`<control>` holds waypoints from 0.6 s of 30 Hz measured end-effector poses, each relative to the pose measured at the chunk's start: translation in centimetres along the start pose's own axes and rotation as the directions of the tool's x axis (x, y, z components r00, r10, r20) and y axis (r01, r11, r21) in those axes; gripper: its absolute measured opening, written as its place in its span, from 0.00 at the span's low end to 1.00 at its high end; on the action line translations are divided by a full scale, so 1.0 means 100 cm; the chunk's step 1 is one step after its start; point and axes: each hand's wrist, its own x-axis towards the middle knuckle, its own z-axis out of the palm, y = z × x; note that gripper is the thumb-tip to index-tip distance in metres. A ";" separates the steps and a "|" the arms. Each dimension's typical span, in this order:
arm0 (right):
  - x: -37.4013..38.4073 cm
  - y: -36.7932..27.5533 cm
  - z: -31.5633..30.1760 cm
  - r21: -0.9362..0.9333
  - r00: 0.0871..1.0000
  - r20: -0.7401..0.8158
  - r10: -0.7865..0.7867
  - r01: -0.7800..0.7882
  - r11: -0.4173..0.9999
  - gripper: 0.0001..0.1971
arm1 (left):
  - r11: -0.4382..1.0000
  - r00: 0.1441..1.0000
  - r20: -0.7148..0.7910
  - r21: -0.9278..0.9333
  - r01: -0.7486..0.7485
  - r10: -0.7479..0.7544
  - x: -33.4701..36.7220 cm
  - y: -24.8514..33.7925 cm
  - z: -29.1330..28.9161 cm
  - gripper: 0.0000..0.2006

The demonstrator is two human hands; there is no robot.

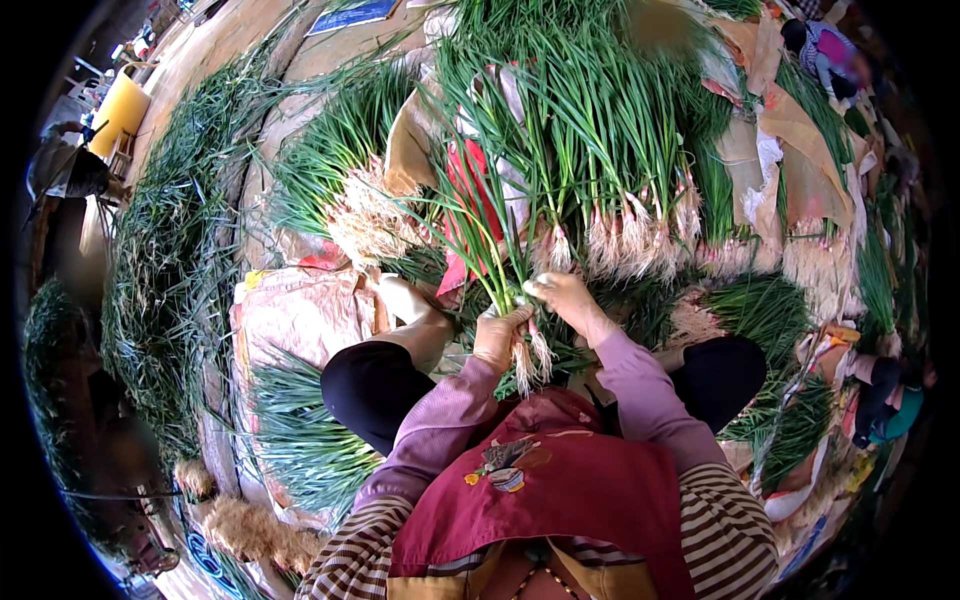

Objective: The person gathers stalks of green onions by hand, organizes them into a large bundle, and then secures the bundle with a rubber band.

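My left hand (495,340) is wrapped round a few green onions (488,255) above my lap, their green leaves pointing away from me and their pale roots hanging below the fist. Close by on the right, my right hand (566,300) has its fingers curled together. Whether anything is pinched in them is too small to tell. Just beyond both hands lies a broad row of green onions (620,140), root ends toward me. Another heap of green onions (330,165) with bushy pale roots is at the far left.
A folded pinkish sack (300,315) lies left of my knee, with more green onions (305,425) nearer me. Loose green leaves (160,290) are piled along the left. Brown sacking (815,175) covers onions at the right. Other people (825,55) sit at the right edge.
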 end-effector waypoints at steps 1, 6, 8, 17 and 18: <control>0.011 0.009 0.002 0.049 0.995 0.093 0.020 -0.025 0.999 0.09 | 1.000 1.000 0.005 0.014 0.001 -0.001 -0.001 0.002 0.001 0.03; 0.004 0.030 0.025 -0.063 0.972 -0.146 -0.184 0.177 0.982 0.08 | 0.994 0.999 -0.031 -0.107 0.021 -0.024 -0.003 -0.003 0.001 0.05; 0.001 0.042 0.026 0.133 0.975 -0.211 -0.063 0.093 0.987 0.08 | 0.996 0.999 0.001 -0.077 0.038 -0.038 0.005 -0.013 -0.009 0.05; -0.001 0.017 -0.010 0.544 0.959 0.235 0.157 -0.263 0.796 0.09 | 0.996 0.997 0.064 -0.069 0.051 -0.047 -0.008 -0.004 -0.004 0.05; 0.001 0.011 -0.010 0.382 0.984 0.180 0.011 -0.080 0.921 0.10 | 1.000 0.998 0.063 -0.017 0.023 -0.022 -0.007 -0.003 -0.003 0.06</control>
